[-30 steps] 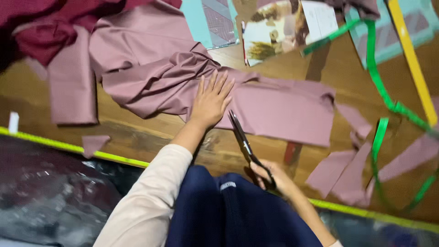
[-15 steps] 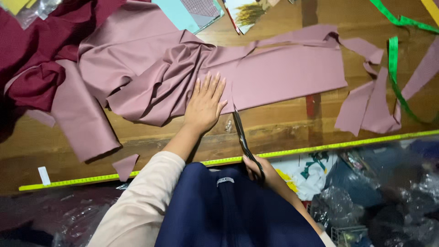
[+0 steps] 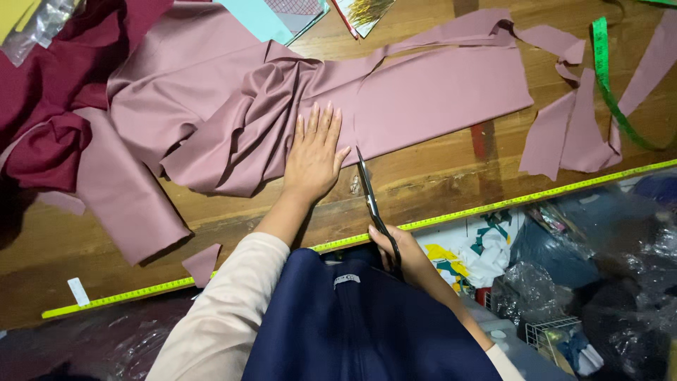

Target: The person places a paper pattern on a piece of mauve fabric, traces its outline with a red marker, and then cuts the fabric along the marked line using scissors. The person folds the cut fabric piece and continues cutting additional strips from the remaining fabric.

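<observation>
While the head view is looking straight down, the person's left hand (image 3: 315, 156) is lying open and flat, fingers spread, pressing on the dusty-pink fabric (image 3: 367, 99) spread over the wooden bench (image 3: 437, 187). The right hand (image 3: 402, 255) is closing around the handles of the black scissors (image 3: 372, 201), whose blades are pointing toward twelve o'clock, the tip just reaching the cloth's near edge beside the left thumb. The blades appear nearly together; how far they are parted cannot be told.

The step in hand looks like the start of a cut running away from the body, with the cloth being held taut at the blades' nine o'clock. Continuing would call for the flat hand keeping clear of the blade line while the cloth stays smooth, since bunched folds are lying at ten o'clock.

A yellow measuring tape (image 3: 493, 206) is running along the bench's near edge, pink offcuts (image 3: 571, 134) are lying at two o'clock, and dark red cloth (image 3: 49, 113) is sitting at ten o'clock.
</observation>
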